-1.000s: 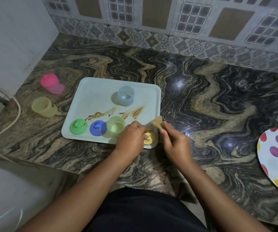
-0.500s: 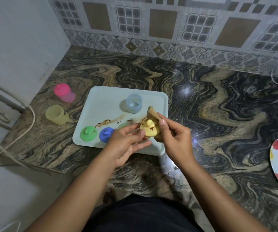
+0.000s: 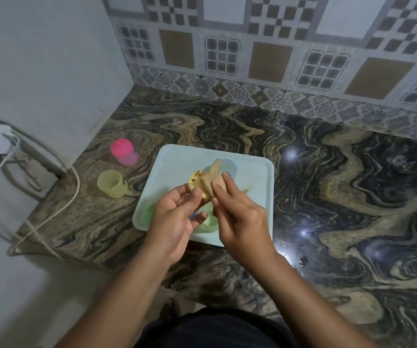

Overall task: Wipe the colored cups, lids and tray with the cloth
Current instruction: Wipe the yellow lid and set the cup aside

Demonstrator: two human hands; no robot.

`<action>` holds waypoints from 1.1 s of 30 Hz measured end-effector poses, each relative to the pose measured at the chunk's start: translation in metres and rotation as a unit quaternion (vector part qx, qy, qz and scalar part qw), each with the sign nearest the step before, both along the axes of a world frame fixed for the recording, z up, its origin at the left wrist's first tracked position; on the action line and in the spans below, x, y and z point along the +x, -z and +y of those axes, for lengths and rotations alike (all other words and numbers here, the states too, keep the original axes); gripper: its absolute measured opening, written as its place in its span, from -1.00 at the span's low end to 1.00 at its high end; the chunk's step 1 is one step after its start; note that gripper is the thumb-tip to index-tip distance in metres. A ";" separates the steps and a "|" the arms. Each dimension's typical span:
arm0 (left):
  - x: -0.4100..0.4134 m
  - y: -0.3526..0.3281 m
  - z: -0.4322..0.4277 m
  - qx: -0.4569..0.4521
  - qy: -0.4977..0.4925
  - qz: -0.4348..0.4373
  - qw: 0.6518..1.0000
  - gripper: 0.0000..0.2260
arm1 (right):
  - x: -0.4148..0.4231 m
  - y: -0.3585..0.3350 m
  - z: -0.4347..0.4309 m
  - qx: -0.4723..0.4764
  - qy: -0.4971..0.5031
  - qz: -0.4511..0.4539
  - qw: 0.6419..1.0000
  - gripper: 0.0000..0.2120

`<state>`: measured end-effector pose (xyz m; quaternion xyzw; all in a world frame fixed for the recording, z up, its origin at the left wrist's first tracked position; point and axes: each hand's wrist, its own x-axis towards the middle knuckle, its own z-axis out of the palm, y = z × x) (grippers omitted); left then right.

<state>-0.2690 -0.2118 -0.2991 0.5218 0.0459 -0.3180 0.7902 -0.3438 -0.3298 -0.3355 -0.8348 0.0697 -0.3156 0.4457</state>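
**Operator:** Report the condition of both hands.

**Inspector:** The left hand (image 3: 174, 222) gripped the yellow lid (image 3: 195, 182) at its lower edge, between thumb and fingertips, and held it above the tray. The right hand (image 3: 240, 217) pinched the tan cloth (image 3: 212, 178) and pressed it against the lid's right side. Brown specks showed on the lid's top.

**Operator:** Report the tray.

**Inspector:** The tray (image 3: 255, 163) lay flat on the marble counter (image 3: 328, 197), beneath both hands. At its near edge a green cup (image 3: 208, 224) and a green lid (image 3: 149, 212) were partly hidden by the hands. A blue cup (image 3: 230, 165) stood farther back, mostly behind the cloth.

**Operator:** Items off the tray?

**Inspector:** A yellow cup (image 3: 110, 183) sat on the counter to the tray's left. Beyond it was a pink cup (image 3: 124, 152) with a pink lid fitted. The tiled wall (image 3: 270, 61) rose behind.
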 end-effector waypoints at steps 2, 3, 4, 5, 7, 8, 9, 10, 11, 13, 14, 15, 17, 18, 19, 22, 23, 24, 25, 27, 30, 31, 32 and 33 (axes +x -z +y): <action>0.002 -0.003 0.006 0.017 -0.010 -0.033 0.999 -0.68 | 0.006 -0.002 0.000 -0.016 0.004 -0.018 1.000 -0.67; 0.003 -0.004 0.009 0.023 -0.012 -0.047 0.999 -0.69 | 0.009 -0.004 -0.001 -0.016 0.008 -0.024 1.000 -0.69; 0.003 -0.005 0.012 0.026 -0.011 -0.057 0.998 -0.70 | 0.012 -0.006 -0.002 -0.011 0.012 -0.024 1.000 -0.71; 0.003 -0.006 0.014 0.029 -0.008 -0.064 0.998 -0.71 | 0.016 -0.010 -0.005 0.002 0.017 -0.017 1.000 -0.72; 0.004 -0.008 0.017 0.033 -0.003 -0.066 0.997 -0.69 | 0.021 -0.019 -0.010 0.080 0.013 0.025 0.996 -0.75; 0.005 -0.009 0.017 0.034 -0.009 -0.060 0.998 -0.66 | 0.023 -0.024 -0.012 0.151 0.002 0.055 0.987 -0.76; 0.005 -0.009 0.018 0.036 -0.024 -0.052 0.998 -0.63 | 0.024 -0.029 -0.013 0.221 -0.014 0.078 0.972 -0.77; 0.006 -0.009 0.018 0.036 -0.042 -0.047 0.997 -0.59 | 0.025 -0.032 -0.013 0.272 -0.029 0.090 0.958 -0.76; 0.007 -0.009 0.018 0.035 -0.057 -0.047 0.997 -0.56 | 0.025 -0.034 -0.012 0.292 -0.037 0.093 0.951 -0.76; 0.007 -0.009 0.016 0.028 -0.072 -0.060 0.995 -0.61 | 0.025 -0.036 -0.006 0.300 -0.053 0.090 0.948 -0.74; 0.006 -0.010 0.014 0.023 -0.073 -0.067 0.995 -0.64 | 0.025 -0.035 -0.003 0.301 -0.058 0.089 0.948 -0.72; 0.004 -0.011 0.013 0.017 -0.070 -0.074 0.995 -0.63 | 0.024 -0.034 -0.001 0.298 -0.059 0.090 0.949 -0.72; 0.000 -0.012 0.011 0.011 -0.061 -0.092 0.994 -0.56 | 0.023 -0.033 0.002 0.281 -0.058 0.089 0.954 -0.72; -0.001 -0.012 0.010 0.010 -0.058 -0.104 0.993 -0.53 | 0.022 -0.032 0.001 0.277 -0.058 0.085 0.955 -0.72; -0.002 -0.012 0.010 0.014 -0.060 -0.114 0.992 -0.51 | 0.021 -0.032 0.001 0.278 -0.059 0.076 0.956 -0.73; -0.001 -0.009 0.010 0.033 -0.075 -0.125 0.989 -0.51 | 0.018 -0.030 0.000 0.232 -0.050 0.042 0.970 -0.75; -0.001 -0.009 0.010 0.039 -0.074 -0.126 0.989 -0.53 | 0.017 -0.029 0.000 0.181 -0.036 0.029 0.982 -0.76; 0.000 -0.009 0.010 0.045 -0.070 -0.127 0.988 -0.55 | 0.017 -0.028 0.000 0.126 -0.022 0.013 0.992 -0.78; 0.000 -0.010 0.010 0.048 -0.064 -0.129 0.988 -0.56 | 0.017 -0.028 0.000 0.087 -0.010 0.001 0.996 -0.80; 0.000 -0.011 0.013 0.049 -0.040 -0.129 0.990 -0.59 | 0.020 -0.030 -0.003 0.097 0.002 -0.002 0.995 -0.82; -0.002 -0.010 0.014 0.050 -0.021 -0.115 0.992 -0.65 | 0.027 -0.037 -0.012 0.228 -0.009 0.047 0.973 -0.82; -0.002 -0.010 0.013 0.050 -0.035 -0.107 0.992 -0.68 | 0.029 -0.038 -0.013 0.253 -0.013 0.061 0.965 -0.82; -0.002 -0.009 0.012 0.047 -0.054 -0.100 0.992 -0.70 | 0.031 -0.038 -0.012 0.267 -0.018 0.072 0.961 -0.81; -0.002 -0.009 0.011 0.041 -0.070 -0.100 0.992 -0.70 | 0.032 -0.038 -0.010 0.277 -0.024 0.082 0.957 -0.80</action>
